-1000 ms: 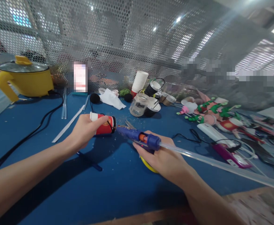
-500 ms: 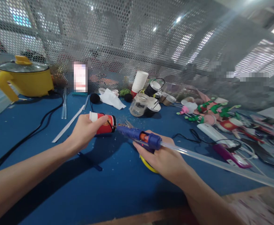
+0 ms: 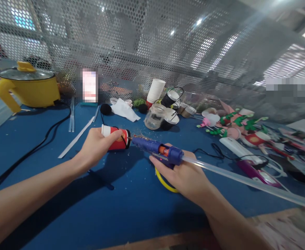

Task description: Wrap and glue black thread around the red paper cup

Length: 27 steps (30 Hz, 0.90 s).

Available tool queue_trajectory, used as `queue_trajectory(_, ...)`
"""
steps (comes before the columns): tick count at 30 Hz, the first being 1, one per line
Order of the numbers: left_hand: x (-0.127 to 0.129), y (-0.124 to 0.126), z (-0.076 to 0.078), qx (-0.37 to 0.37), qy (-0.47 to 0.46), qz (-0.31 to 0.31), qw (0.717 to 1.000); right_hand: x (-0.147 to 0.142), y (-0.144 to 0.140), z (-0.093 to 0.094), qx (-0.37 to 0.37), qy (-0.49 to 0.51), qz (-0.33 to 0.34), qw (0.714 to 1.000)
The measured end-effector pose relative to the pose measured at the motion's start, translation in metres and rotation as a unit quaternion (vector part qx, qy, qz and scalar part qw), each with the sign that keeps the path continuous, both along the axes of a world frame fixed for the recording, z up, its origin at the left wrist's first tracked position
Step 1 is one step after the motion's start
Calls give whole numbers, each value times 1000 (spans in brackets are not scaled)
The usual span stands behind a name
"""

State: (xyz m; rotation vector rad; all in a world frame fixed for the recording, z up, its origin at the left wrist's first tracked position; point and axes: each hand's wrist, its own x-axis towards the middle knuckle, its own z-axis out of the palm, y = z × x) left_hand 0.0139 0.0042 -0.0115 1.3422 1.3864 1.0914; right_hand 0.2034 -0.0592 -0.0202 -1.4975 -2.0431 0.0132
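Low at centre, the right hand (image 3: 183, 175) wraps the blue glue gun (image 3: 156, 150), hiding its grip, its nozzle seemingly touching the red paper cup (image 3: 116, 138) lying sideways, half-covered by the clasping left hand (image 3: 96, 147), mid-frame.

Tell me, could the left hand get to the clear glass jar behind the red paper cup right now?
Probably not as things stand: the left hand is closed around the red paper cup. The blue table between cup and clear glass jar looks bare, so the path itself seems free.
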Motion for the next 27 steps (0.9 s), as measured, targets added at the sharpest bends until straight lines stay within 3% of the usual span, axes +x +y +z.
queue_trajectory(12, -1, 2, -5, 0, -18, -8, 1000, 1, 1, -2, -36, -17, 8, 999)
queue_trajectory(20, 3, -4, 11, -37, 4, 38, 999, 0, 3, -4, -48, -25, 9, 998)
queue_trajectory(27, 5, -7, 17, -45, 28, 40, 998, 0, -2, 2, -25, 10, -3, 1000)
